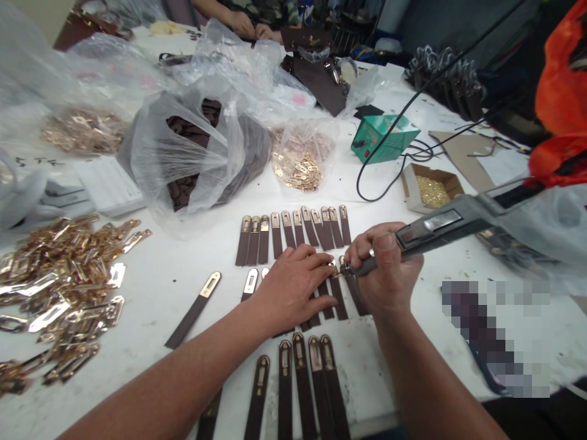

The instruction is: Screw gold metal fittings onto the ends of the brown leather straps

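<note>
My right hand (389, 266) is wrapped round a grey electric screwdriver (435, 223), whose tip meets the metal plate of a dark brown strap (338, 296) in the middle row. Palm down over that same row lies my left hand (298, 284), its fingers spread and its fingertips at the straps beside the tip. Above both hands runs a row of straps with gold end plates (287, 229). Nearer to me is another row of plated straps (300, 379). One single strap (195, 308) lies slanted to the left of my left forearm.
Loose gold plates (59, 281) are heaped at left. Behind stand a plastic bag of brown pieces (197, 146), a bag of gold parts (302, 165), a green power box (383, 137) with a black cable and a carton of small brass pieces (431, 186). Another person's hands (254, 27) show at the top.
</note>
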Motion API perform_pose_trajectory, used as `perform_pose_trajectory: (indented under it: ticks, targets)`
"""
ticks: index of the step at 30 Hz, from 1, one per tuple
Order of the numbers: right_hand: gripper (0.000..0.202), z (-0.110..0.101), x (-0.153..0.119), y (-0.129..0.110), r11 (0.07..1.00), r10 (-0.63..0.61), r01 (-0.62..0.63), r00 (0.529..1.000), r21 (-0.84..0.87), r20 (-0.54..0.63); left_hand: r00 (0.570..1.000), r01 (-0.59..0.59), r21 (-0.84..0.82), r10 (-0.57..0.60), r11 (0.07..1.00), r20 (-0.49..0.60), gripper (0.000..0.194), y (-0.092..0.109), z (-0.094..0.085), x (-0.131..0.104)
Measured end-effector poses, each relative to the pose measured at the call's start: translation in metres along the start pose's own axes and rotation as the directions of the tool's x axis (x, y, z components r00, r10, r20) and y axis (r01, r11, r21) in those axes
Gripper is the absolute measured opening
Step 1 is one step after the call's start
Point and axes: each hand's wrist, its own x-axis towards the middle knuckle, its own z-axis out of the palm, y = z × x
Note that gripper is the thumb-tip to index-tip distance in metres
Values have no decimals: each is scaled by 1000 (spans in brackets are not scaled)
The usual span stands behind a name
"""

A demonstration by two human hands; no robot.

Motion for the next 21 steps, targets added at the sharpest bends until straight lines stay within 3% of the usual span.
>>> perform_pose_trajectory:
  ticks: [8,17,21]
  targets:
    - [30,0,-1,3,1000,6,-6,1000,9,10,999,47,-35,-48,998,-23,45,6,1,5]
    - [34,-2,-1,3,999,38,-39,999,17,17,994,40,59,-46,997,101,40,13,-13,23]
    - [32,-4,-1,2,999,42,-42,999,16,10,998,55,-31,-54,998,38,35,6,-6,25]
